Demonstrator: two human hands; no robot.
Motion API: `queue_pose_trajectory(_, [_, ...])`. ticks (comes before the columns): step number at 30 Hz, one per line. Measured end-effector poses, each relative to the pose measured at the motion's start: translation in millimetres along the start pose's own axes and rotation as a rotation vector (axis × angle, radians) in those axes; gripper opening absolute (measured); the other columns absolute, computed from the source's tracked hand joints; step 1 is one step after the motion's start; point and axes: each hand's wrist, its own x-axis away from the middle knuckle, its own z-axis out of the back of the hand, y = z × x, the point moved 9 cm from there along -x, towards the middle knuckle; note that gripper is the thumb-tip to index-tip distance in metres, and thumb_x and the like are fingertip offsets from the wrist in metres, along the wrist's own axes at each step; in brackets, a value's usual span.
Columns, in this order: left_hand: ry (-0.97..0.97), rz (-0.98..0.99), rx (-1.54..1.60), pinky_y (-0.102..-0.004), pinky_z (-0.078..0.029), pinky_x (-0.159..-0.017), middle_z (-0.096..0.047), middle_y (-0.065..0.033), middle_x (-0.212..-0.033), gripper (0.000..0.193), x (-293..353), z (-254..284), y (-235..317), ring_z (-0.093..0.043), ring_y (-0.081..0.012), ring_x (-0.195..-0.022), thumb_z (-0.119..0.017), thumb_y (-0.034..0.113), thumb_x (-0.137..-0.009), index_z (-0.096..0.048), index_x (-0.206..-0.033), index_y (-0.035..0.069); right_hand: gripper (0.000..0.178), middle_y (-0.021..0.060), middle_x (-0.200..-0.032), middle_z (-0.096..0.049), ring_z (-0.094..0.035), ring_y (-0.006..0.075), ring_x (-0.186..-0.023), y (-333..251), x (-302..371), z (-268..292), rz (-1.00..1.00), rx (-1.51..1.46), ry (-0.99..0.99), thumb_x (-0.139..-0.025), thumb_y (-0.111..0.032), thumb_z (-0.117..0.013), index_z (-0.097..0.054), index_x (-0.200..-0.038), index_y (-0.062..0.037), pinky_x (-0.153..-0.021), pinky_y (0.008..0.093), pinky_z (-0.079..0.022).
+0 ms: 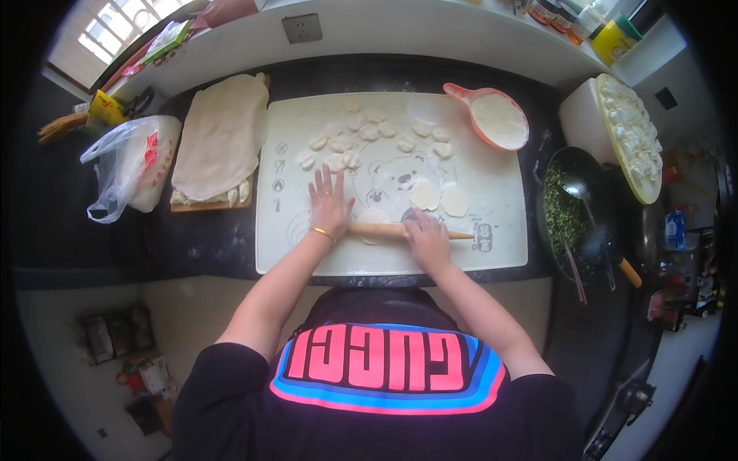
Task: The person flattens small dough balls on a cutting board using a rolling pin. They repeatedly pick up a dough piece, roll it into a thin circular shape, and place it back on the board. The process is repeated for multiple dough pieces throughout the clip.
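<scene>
We lay the left grip (pixel 330 206) open and flat, fingers spread, at the left end of the wooden rolling pin (pixel 377 230). We set the right grip (pixel 427 237) over the pin's right portion; we cannot tell whether its fingers close around the wood. Between both grips, a round dough wrapper (pixel 374 216) lies partly under the pin on the pastry mat (pixel 496 184). We locate two flat wrappers (pixel 454 201) just ahead of the right grip and small dough pieces (pixel 369 132) ahead of the left grip.
</scene>
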Motion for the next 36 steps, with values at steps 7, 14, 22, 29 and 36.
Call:
queue_pose_trajectory(7, [-0.014, -0.318, 0.096, -0.0508, -0.013, -0.112, -0.011, -0.0253, -0.15, 0.068, 41.3, -11.0, 7.9, -0.008, -0.0423, -0.139, -0.053, 0.026, -0.089, -0.02, -0.144, 0.003, 0.059, 0.0116, -0.134, -0.045, -0.043, 0.024, -0.124, -28.6, 27.7, -6.7, 0.135, 0.064, -0.095, -0.076, -0.027, -0.067, -0.044, -0.128, -0.0119, -0.095, 0.0454, -0.033])
queue_pose_trajectory(14, [-0.254, -0.414, 0.194, -0.0419, -0.039, -0.098, -0.046, -0.0226, -0.128, 0.068, 13.7, -4.7, 64.1, -0.046, -0.0373, -0.117, -0.07, 0.021, -0.072, -0.04, -0.13, 0.003, 0.043, 0.0069, -0.108, -0.053, -0.051, 0.024, -0.1, -25.2, 44.3, -2.5, 0.079, -0.083, 0.066, -0.074, -0.013, -0.063, -0.054, -0.116, -0.0089, -0.086, 0.0402, -0.037])
queue_pose_trajectory(22, [-0.582, -0.1, 0.354, -0.0384, -0.05, -0.071, -0.065, -0.0168, -0.079, 0.032, -10.2, -44.6, 48.5, -0.063, -0.0334, -0.077, -0.074, 0.023, -0.066, -0.065, -0.087, 0.0, 0.035, 0.0074, -0.103, -0.055, -0.052, 0.0246, -0.097, -27.4, 47.0, 14.1, 0.164, -0.11, 0.021, -0.077, -0.009, -0.057, -0.055, -0.112, -0.0081, -0.08, 0.039, -0.037])
queue_pose_trajectory(29, [-0.432, -0.058, 0.318, -0.0386, -0.049, -0.072, -0.065, -0.0191, -0.082, 0.03, 1.5, -32.6, 47.1, -0.063, -0.0342, -0.079, -0.072, 0.025, -0.07, -0.066, -0.089, 0.002, 0.064, 0.0184, -0.139, -0.034, -0.031, 0.0331, -0.131, -24.9, 30.0, -9.0, -0.022, -0.024, -0.14, -0.083, -0.034, -0.059, -0.037, -0.134, -0.0028, -0.105, 0.0526, -0.023])
queue_pose_trajectory(36, [-0.378, -0.079, 0.346, -0.0394, -0.049, -0.074, -0.065, -0.0192, -0.085, 0.025, -0.6, -38.1, 45.3, -0.062, -0.0351, -0.081, -0.066, 0.025, -0.077, -0.065, -0.09, 0.003, 0.094, 0.0214, -0.152, -0.011, -0.01, 0.035, -0.141, -2.7, -20.4, -23.5, -0.157, 0.126, -0.205, -0.079, -0.056, -0.056, -0.017, -0.145, -0.0011, -0.11, 0.0583, -0.007])
